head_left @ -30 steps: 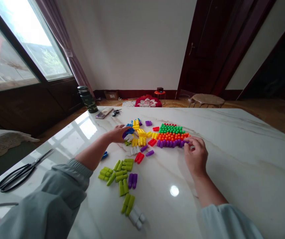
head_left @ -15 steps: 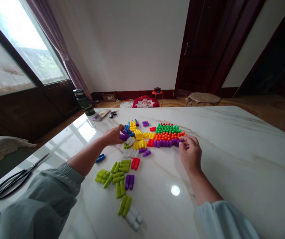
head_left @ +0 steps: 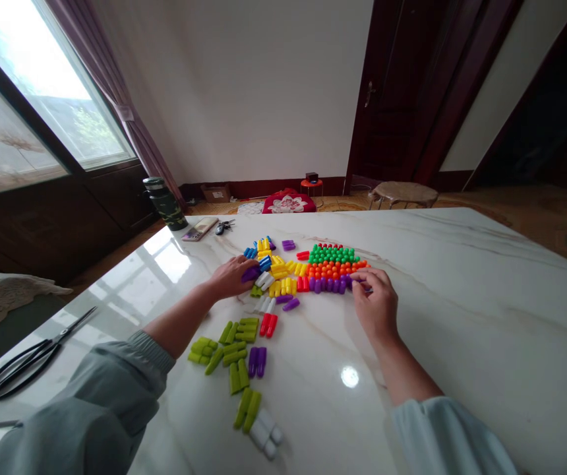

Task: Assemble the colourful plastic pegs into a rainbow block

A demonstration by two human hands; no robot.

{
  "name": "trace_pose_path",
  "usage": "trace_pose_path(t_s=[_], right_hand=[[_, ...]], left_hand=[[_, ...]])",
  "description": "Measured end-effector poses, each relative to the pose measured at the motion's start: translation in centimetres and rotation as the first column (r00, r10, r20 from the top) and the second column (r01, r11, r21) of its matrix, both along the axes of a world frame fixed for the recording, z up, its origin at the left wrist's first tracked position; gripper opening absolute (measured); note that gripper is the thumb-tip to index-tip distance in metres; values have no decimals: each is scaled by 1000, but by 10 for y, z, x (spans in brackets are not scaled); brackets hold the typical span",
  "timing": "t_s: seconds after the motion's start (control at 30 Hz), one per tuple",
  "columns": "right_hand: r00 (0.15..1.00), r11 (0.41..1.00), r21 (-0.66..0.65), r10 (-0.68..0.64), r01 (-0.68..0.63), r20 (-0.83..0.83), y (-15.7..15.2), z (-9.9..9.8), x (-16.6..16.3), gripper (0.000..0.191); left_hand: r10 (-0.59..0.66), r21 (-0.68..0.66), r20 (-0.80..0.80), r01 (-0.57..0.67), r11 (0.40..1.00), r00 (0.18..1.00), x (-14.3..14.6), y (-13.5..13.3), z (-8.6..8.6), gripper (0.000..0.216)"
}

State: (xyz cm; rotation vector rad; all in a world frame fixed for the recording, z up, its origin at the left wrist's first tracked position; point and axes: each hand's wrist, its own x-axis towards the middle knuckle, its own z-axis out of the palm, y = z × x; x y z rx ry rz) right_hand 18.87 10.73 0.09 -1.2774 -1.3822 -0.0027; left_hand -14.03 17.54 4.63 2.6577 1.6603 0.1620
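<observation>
My left hand (head_left: 234,276) is closed around purple bullet-shaped plastic pieces (head_left: 250,273) at the left of a mixed pile. Blue pieces (head_left: 264,263), white pieces (head_left: 264,280) and yellow pieces (head_left: 282,286) lie right beside its fingertips. To the right, pieces stand packed in rows by colour: green (head_left: 333,254), orange (head_left: 335,270) and a front row of purple pieces (head_left: 328,285). My right hand (head_left: 376,297) pinches at the right end of that purple row, its thumb and fingers on a purple piece (head_left: 355,280) largely hidden by them.
Lime green pieces (head_left: 235,353), two purple pieces and white pieces (head_left: 266,432) lie nearer me on the marble-look table (head_left: 436,284). Black-handled scissors (head_left: 41,356) are at left. A camouflage flask (head_left: 165,203), a phone (head_left: 200,229) and keys (head_left: 224,227) sit at the far left.
My left hand has shifted slightly right with the purple pieces, and its forearm now covers the blue pieces at left. My right hand has barely moved at the purple row's end.
</observation>
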Motion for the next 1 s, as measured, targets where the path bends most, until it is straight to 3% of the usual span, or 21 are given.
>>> trace_pose_path(t_s=[0.2, 0.3, 0.37, 0.43, 0.47, 0.5, 0.53, 0.57, 0.6, 0.67, 0.77, 0.87, 0.93, 1.0], right_hand=[[1000, 1000, 15, -1, 1, -9, 0, 1, 0, 20], [1000, 1000, 4, 8, -8, -23, 0, 2, 0, 19], [999, 999, -5, 36, -36, -35, -2, 3, -1, 17], [995, 995, -21, 92, -93, -43, -5, 6, -4, 15], [990, 990, -39, 135, -137, -40, -7, 7, -6, 13], [981, 979, -66, 191, -193, -33, -9, 9, -9, 12], [965, 960, -101, 260, -261, -21, -12, 10, -12, 12], [942, 932, -143, 336, -334, -7, -15, 10, -15, 12], [911, 895, -188, 412, -404, 6, -17, 10, -19, 11], [847, 817, -273, 532, -508, 17, -20, 9, -24, 11], [789, 736, -347, 615, -581, -15, -21, 6, -29, 15], [753, 700, -338, 657, -629, -41, -19, 4, -31, 25], [751, 705, -339, 660, -624, -9, -18, 4, -31, 30], [770, 728, -367, 637, -579, 48, -18, 3, -34, 34]], left_hand=[[34, 108, 110, -46, 993, 993, -3, -1, -21, 44], [90, 155, 170, -116, 981, 981, 1, -5, -20, 40], [143, 198, 294, -207, 958, 945, 7, -12, -14, 36], [219, 143, 558, -352, 925, 801, 18, -24, -5, 33], [261, 38, 721, -413, 910, 642, 25, -32, 0, 33], [321, -136, 852, -415, 899, 414, 33, -40, 5, 35], [381, -317, 916, -357, 879, 127, 42, -49, 10, 36], [443, -457, 889, -187, 870, -113, 52, -59, 14, 36], [526, -545, 803, 13, 838, -281, 61, -68, 16, 34], [662, -582, 597, 323, 746, -453, 80, -85, 17, 30], [789, -531, 381, 584, 614, -483, 101, -103, 10, 30], [849, -497, 286, 689, 528, -444, 113, -112, -1, 31], [852, -488, 264, 700, 522, -451, 115, -115, -4, 31], [828, -459, 262, 691, 559, -496, 114, -116, -5, 32]])
